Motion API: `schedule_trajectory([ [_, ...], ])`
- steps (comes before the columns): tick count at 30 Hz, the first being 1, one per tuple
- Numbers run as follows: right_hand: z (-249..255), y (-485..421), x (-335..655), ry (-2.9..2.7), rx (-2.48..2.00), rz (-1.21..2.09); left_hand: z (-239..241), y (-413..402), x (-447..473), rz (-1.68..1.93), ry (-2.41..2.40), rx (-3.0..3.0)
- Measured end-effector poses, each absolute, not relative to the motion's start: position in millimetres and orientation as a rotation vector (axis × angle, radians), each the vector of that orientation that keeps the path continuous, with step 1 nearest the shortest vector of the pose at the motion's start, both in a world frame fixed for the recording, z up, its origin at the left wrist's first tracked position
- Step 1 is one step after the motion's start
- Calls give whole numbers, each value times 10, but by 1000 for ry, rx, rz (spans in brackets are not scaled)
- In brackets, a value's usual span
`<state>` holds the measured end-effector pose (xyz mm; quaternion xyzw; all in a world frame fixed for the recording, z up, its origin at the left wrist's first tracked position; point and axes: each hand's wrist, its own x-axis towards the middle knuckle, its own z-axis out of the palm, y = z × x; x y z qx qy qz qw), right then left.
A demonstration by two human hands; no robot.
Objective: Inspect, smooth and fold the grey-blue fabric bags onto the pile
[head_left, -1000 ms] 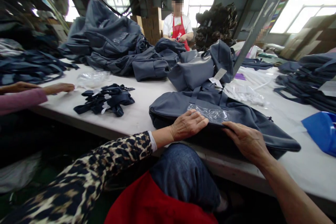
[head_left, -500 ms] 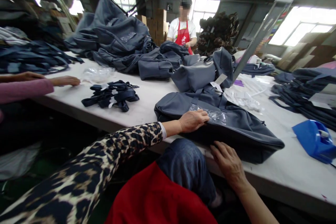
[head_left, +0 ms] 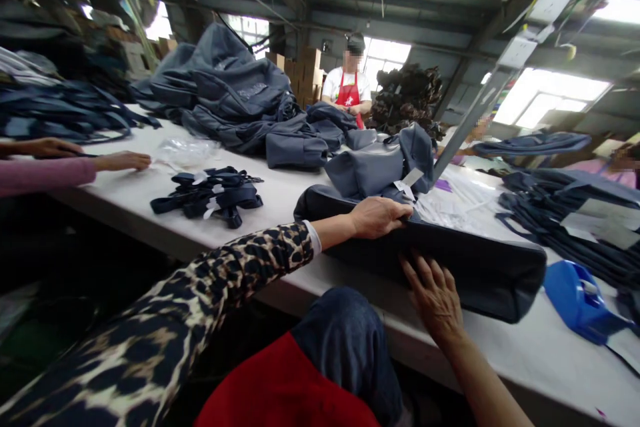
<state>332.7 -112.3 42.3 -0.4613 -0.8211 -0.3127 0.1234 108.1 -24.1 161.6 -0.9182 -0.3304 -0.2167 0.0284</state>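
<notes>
A flat grey duffel bag (head_left: 480, 267) lies on the white table (head_left: 150, 203) in front of me, its near side tipped up on edge. My left hand (head_left: 377, 217), in a leopard-print sleeve, grips the bag's top edge with curled fingers. My right hand (head_left: 435, 297) presses open-fingered against the bag's lower side at the table edge. Another grey bag (head_left: 373, 167) with a paper tag stands just behind it.
A bundle of dark straps (head_left: 210, 195) lies to the left. A blue tape dispenser (head_left: 580, 300) sits at the right. Piled grey bags (head_left: 235, 107) fill the far side. A co-worker's hand (head_left: 120, 161) in a pink sleeve rests at left; a person in a red apron (head_left: 349, 88) stands opposite.
The bag was lying flat; its near side is now tipped up. My left hand went from resting on top to gripping its edge, and my right hand dropped to the bag's lower side.
</notes>
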Motion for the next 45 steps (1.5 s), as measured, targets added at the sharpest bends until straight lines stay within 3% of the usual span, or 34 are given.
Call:
schedule_trajectory([
  [6, 1374, -1178, 3316, -2302, -1159, -992, 2535, -158, 948, -834, -773, -3046],
  [10, 1883, -1428, 3186, -2271, -1059, -1018, 2876, -277, 829, -845, -539, -3236],
  [18, 2074, -1956, 2782, -2284, -929, -965, 2551, -715, 564, -580, -832, -3163],
  [22, 2134, -1962, 2806, -2246, -1002, -926, 2537, -957, 526, -703, -586, -3447],
  [30, 2247, -1993, 2831, -2376, -864, -811, 2508, -1209, 563, -613, -324, -3613],
  [34, 2259, -1978, 2910, -2552, -912, -632, 2519, -1357, 537, -461, -488, -3369],
  [45, 2203, -1917, 2900, -2429, -874, -753, 2401, -1844, 304, -325, -752, -2575],
])
